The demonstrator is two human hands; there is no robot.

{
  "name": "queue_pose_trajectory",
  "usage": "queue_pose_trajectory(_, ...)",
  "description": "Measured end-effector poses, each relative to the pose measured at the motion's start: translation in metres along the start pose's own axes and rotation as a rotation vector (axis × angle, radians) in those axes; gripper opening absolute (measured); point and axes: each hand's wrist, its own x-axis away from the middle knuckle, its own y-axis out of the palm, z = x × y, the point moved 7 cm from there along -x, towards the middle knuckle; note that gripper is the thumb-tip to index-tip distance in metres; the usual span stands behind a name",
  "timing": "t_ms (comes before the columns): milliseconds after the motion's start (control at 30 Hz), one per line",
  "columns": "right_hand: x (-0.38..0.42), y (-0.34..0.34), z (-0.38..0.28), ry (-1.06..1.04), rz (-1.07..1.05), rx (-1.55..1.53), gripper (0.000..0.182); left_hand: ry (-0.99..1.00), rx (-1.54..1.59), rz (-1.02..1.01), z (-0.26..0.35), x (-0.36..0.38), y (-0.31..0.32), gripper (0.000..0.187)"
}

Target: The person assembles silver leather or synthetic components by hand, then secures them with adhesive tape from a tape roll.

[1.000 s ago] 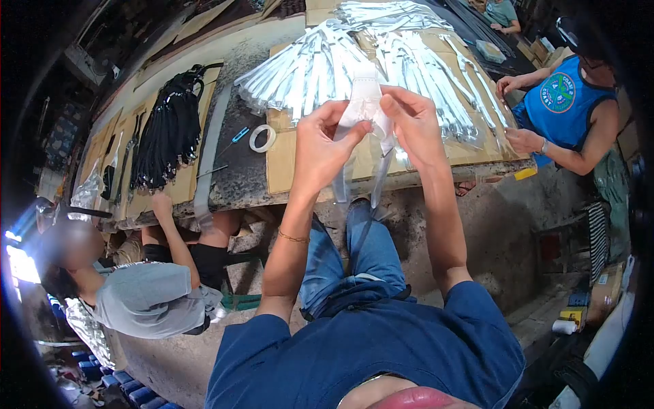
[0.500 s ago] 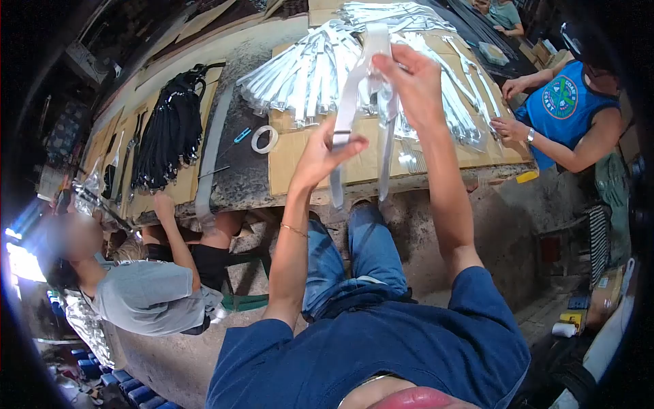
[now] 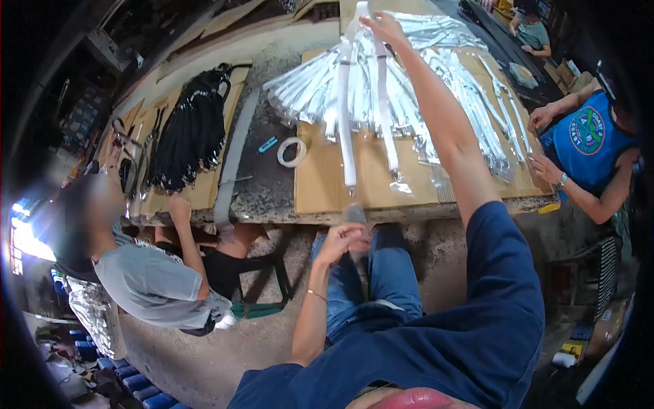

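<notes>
My right hand's (image 3: pixel 383 27) fingers pinch the forked white fabric strap (image 3: pixel 345 102) at top centre; I judge this as spreading it, and further movement calls for a steady pinch. Lower centre, my left hand's (image 3: pixel 338 243) fingers curl beside a translucent blur (image 3: pixel 355 215), grip unclear.

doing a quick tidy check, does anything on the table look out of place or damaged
Nothing looks spilled or damaged. Slightly untidy: a few white straps lie apart from the fanned pile, near the worker in blue.
</notes>
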Motion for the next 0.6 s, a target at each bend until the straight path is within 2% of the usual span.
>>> queue_pose_trajectory(33, 0.01, 0.028, 0.016, 0.113, -0.215, -0.002, 0.057, -0.046, 0.002, 0.136, -0.005, -0.003, -0.015, 0.024)
queue_pose_trajectory(67, 0.029, 0.051, 0.025, 0.141, -0.263, 0.005, 0.057, -0.024, -0.078, 0.266, -0.004, -0.007, -0.03, 0.02)
queue_pose_trajectory(133, 0.083, 0.089, 0.035, -0.067, -0.096, -0.032, 0.058, 0.044, -0.325, 0.314, 0.009, -0.012, -0.053, 0.025)
queue_pose_trajectory(167, 0.135, 0.06, 0.007, -0.09, -0.045, -0.186, 0.061, 0.032, -0.549, 0.472, 0.028, -0.009, -0.06, 0.028)
queue_pose_trajectory(200, 0.185, 0.049, -0.004, -0.113, -0.09, -0.212, 0.059, 0.09, -1.027, 0.676, 0.039, -0.005, -0.087, 0.029)
queue_pose_trajectory(233, 0.231, 0.037, -0.015, -0.135, -0.129, -0.244, 0.058, 0.237, -1.275, 0.942, 0.085, 0.016, -0.07, 0.031)
queue_pose_trajectory(267, 0.279, 0.015, -0.035, -0.188, -0.129, -0.281, 0.056, 0.297, -1.126, 1.003, 0.109, 0.021, -0.071, 0.032)
queue_pose_trajectory(300, 0.324, 0.001, -0.045, -0.175, -0.186, -0.233, 0.037, 0.438, -1.083, 1.094, 0.123, 0.022, -0.078, 0.032)
queue_pose_trajectory(333, 0.364, -0.012, -0.052, -0.245, -0.141, -0.35, 0.028, 0.385, -1.1, 1.144, 0.135, 0.016, -0.082, 0.03)
queue_pose_trajectory(367, 0.405, -0.024, -0.058, -0.318, -0.085, -0.467, 0.019, 0.451, -1.14, 1.135, 0.134, 0.004, -0.095, 0.029)
queue_pose_trajectory(433, 0.473, -0.049, -0.069, -0.065, -0.225, -0.597, 0.009, 0.482, -1.092, 1.09, 0.113, -0.026, -0.119, 0.027)
queue_pose_trajectory(467, 0.501, -0.052, -0.074, 0.08, -0.384, -0.671, 0.009, 0.535, -1.036, 1.052, 0.101, -0.032, -0.124, 0.025)
queue_pose_trajectory(500, 0.532, -0.049, -0.069, 0.169, -0.49, -0.678, 0.01, 0.589, -1.311, 1.086, 0.098, -0.033, -0.118, 0.024)
queue_pose_trajectory(533, 0.561, -0.043, -0.06, 0.3, -0.658, -0.63, 0.01, 0.591, -1.308, 1.072, 0.097, -0.038, -0.117, 0.024)
queue_pose_trajectory(600, 0.608, -0.039, -0.045, 0.371, -0.715, -0.657, 0.011, 0.619, -1.013, 1.193, 0.094, -0.028, -0.127, 0.026)
